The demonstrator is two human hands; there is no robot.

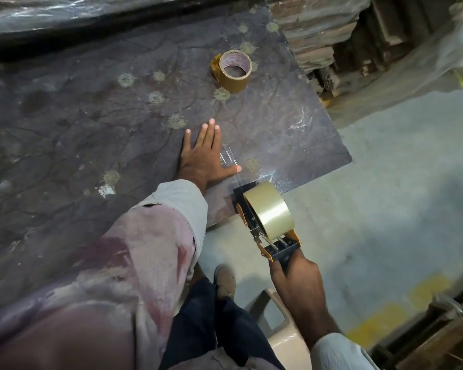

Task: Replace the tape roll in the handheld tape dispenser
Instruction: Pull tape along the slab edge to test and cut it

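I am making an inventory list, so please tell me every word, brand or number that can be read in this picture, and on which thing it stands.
Nothing can be read for certain.
Spare roll: reddish print runs around the inside of its core, too small and blurred to read.
Dispenser and the roll on it: no lettering visible.
Table: no text, only stains.

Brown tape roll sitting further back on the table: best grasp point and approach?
The brown tape roll looks tilted, its open core facing up and toward the camera. Probably best to come from above: thumb inside the core, fingers on the outer wall nearest the flat left hand. A loose tape flap sticks off its left side, so avoid that side.
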